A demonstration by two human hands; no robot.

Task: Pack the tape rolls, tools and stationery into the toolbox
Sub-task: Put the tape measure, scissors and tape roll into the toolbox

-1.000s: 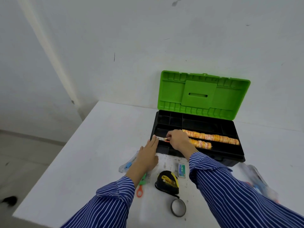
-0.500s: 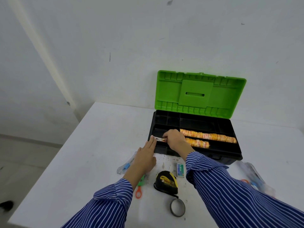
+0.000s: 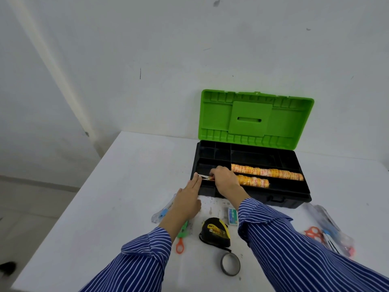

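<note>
Two hands stay put: right hand (image 3: 224,179) still pinching a small silvery tool (image 3: 203,176) into the black toolbox (image 3: 273,192), straight-fingered left hand (image 3: 188,202) steadying.

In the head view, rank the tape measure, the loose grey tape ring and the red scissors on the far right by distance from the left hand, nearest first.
From the left hand:
1. Tape measure, just right of the wrist, nearer the viewer.
2. Grey tape ring, beyond it at the table's near edge.
3. Red scissors, far right, past the right sleeve.
</note>
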